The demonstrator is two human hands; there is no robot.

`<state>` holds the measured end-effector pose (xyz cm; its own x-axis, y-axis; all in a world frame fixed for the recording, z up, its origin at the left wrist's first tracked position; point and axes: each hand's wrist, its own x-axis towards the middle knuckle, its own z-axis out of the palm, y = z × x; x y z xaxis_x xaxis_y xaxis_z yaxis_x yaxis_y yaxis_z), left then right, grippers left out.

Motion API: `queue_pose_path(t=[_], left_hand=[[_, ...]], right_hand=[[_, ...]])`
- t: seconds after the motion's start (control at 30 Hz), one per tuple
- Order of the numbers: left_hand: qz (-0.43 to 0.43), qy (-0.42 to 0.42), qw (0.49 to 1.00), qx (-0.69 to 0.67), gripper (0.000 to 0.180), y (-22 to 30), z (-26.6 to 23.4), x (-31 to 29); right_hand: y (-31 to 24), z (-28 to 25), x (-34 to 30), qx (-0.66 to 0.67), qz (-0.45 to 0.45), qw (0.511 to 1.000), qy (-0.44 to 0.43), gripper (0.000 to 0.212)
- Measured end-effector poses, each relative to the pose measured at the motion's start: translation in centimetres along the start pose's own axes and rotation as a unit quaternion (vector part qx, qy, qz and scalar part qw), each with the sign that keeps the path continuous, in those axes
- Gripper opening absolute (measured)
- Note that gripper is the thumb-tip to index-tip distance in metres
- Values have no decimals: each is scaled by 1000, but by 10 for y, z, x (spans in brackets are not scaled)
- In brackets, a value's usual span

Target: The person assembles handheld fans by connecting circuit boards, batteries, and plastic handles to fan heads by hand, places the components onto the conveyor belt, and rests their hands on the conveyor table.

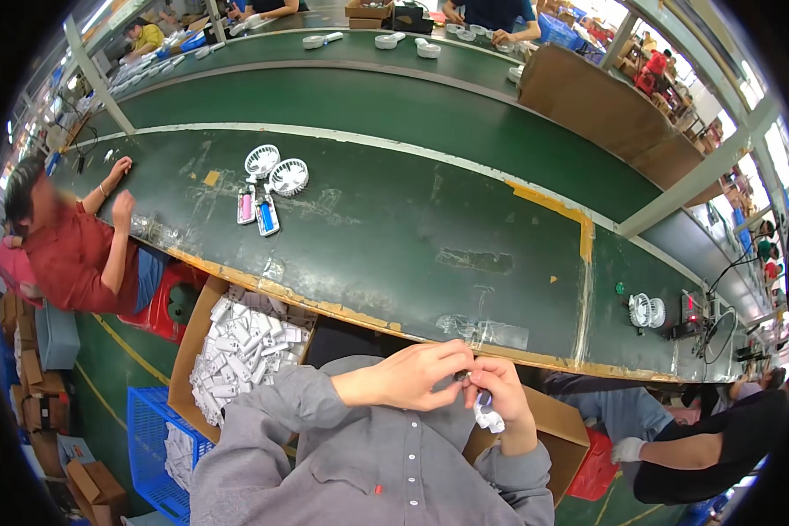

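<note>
So, biggest thing here is the long green workbench (368,250), scuffed and patched with tape. A person in a red top (74,254) sits at its left end. Below the near edge there's an open cardboard box (187,373) full of white plastic parts (245,351), with a blue crate (147,447) just beside it. The left hand (425,375) has its fingers curled, tips right up against the other hand's; can't tell if it's gripping anything. The right hand (504,394) is pinching a small dark-and-white piece (488,414), held just off the bench's front edge, white end hanging down. Farther back on the bench, two white fans (289,176) lie side by side, handles showing a pink cylinder (245,207) and a blue cylinder (266,216).
</note>
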<state>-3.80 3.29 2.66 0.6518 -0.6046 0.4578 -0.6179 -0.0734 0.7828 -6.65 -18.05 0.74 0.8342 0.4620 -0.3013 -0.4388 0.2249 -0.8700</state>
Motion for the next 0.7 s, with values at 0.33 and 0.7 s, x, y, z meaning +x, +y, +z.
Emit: queue_pose_path(t=[0.33, 0.7], left_hand=[[-61, 54, 996, 48, 22, 6, 5, -9], [-58, 15, 995, -82, 19, 2, -3, -20]], right_hand=[[5, 22, -1, -128, -34, 989, 64, 15], [8, 23, -6, -150, -5, 988, 45, 16]])
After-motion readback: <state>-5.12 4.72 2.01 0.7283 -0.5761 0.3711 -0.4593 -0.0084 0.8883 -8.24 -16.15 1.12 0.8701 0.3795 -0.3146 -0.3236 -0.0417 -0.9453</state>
